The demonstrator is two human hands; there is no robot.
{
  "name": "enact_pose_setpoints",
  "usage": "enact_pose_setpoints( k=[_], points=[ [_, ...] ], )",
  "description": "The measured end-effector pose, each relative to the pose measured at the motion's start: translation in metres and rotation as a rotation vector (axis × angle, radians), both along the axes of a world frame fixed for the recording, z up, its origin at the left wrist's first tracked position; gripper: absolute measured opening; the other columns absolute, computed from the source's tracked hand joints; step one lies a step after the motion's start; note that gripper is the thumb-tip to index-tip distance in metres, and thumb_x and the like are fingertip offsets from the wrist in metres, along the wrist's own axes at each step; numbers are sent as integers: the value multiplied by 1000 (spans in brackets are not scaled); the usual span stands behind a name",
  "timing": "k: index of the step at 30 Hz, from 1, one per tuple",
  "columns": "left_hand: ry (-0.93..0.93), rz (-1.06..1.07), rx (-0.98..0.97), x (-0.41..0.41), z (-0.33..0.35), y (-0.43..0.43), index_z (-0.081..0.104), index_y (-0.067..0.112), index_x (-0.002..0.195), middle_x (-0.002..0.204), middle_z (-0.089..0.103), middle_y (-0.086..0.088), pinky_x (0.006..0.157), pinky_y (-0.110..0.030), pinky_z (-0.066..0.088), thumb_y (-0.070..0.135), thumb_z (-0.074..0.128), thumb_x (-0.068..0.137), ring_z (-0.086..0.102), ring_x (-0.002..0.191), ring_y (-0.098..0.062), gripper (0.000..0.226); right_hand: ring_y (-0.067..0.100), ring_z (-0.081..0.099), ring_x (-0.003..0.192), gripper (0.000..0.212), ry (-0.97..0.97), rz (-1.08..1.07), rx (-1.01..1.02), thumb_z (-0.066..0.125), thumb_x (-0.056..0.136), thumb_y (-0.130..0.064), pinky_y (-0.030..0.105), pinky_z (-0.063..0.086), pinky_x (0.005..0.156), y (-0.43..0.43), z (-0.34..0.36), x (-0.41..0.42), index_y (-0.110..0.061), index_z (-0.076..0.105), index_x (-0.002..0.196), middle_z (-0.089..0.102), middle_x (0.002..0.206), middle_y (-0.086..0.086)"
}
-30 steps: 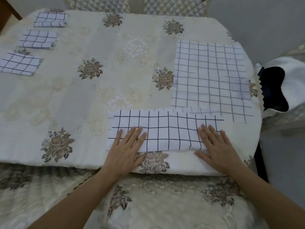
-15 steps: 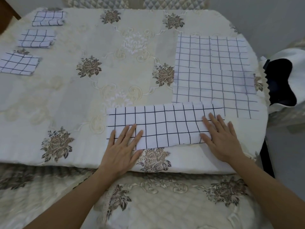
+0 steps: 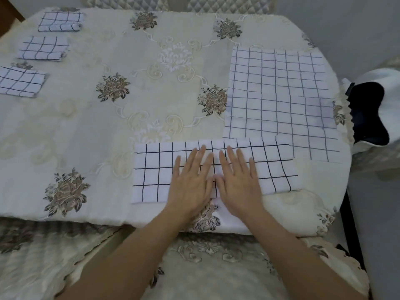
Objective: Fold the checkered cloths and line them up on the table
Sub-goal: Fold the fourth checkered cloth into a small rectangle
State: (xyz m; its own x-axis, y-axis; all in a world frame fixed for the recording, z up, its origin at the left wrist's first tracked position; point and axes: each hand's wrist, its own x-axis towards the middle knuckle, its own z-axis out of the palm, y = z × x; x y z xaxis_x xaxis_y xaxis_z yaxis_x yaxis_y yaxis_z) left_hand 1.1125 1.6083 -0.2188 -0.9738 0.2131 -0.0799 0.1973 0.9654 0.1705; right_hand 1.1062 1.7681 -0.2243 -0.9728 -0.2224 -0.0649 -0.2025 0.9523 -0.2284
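Observation:
A white cloth with a dark grid, folded into a long strip (image 3: 151, 169), lies near the table's front edge. My left hand (image 3: 190, 180) and my right hand (image 3: 238, 180) press flat on its middle, side by side, thumbs almost touching, fingers spread. Behind the strip on the right, unfolded checkered cloths (image 3: 279, 100) lie spread out and overlapping. Three folded checkered cloths sit in a column at the far left: the farthest (image 3: 60, 21), the middle one (image 3: 43, 48), the nearest (image 3: 20, 81).
The table (image 3: 129, 87) wears a cream cloth with embroidered brown roses. A white and dark blue item (image 3: 372, 111) rests on a chair at the right. Quilted chair backs (image 3: 173, 3) stand behind the table; a cushioned seat (image 3: 205, 267) lies below my arms.
Both hands slid inward along the strip from its two ends and now meet at its middle. The view shifted slightly.

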Motion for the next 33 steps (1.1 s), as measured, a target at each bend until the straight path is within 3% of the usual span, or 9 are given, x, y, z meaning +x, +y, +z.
enact_pose_setpoints(
  k=[3, 6, 10, 23, 27, 30, 33],
  points=[
    [-52, 37, -13, -7, -17, 5, 4, 32, 159, 167, -9, 4, 123, -53, 6, 50, 17, 104, -10, 153, -15, 59, 27, 5, 153, 66, -55, -52, 25, 18, 102, -53, 54, 13, 122, 1, -15, -8, -18, 16, 158, 9, 166, 5],
    [-46, 37, -63, -5, -26, -24, 0, 35, 158, 167, -10, 4, 123, -52, 4, 60, 16, 101, -10, 153, -16, 64, 21, -8, 153, 77, -55, -86, 114, 11, 97, -68, 49, 2, 124, 40, -27, -7, -23, 1, 159, -5, 167, 0],
    [-23, 101, -73, -1, -29, -69, 3, 36, 158, 167, -7, 4, 123, -50, 5, 63, 18, 100, -8, 153, -15, 65, 18, -13, 152, 76, -94, -203, 131, 7, 95, -71, 48, 1, 124, 97, -25, -8, -31, -7, 158, -11, 166, -4],
    [-38, 249, -93, 19, -26, -113, 9, 36, 158, 167, -2, 3, 122, -52, 8, 61, 18, 98, -1, 154, -17, 66, 17, -16, 152, 71, -102, -242, 88, 11, 95, -70, 50, 0, 123, 128, -19, -37, -40, -7, 156, -12, 166, -7],
    [-4, 397, -90, 16, -17, -110, 25, 24, 157, 166, 13, -6, 120, -58, 14, 53, 21, 99, 12, 152, -25, 65, 20, -14, 152, 71, -107, -246, 109, 10, 94, -70, 54, 0, 122, 124, -18, -41, -40, -5, 156, -11, 166, -8],
    [67, 230, -58, 5, -8, -77, 28, 24, 156, 166, 15, -6, 121, -57, 12, 49, 28, 99, 13, 153, -24, 62, 24, -6, 153, 70, -79, -225, 117, 13, 95, -69, 55, 3, 122, 116, -18, -48, -39, 0, 157, -2, 167, -6],
    [25, 42, -53, 5, -13, -48, 14, 31, 158, 167, 2, 0, 122, -55, 9, 53, 23, 102, 0, 154, -18, 61, 24, -4, 153, 70, -74, -216, 98, 14, 95, -69, 53, 4, 123, 113, -21, -51, -40, 2, 157, 0, 167, -5]
  ],
)
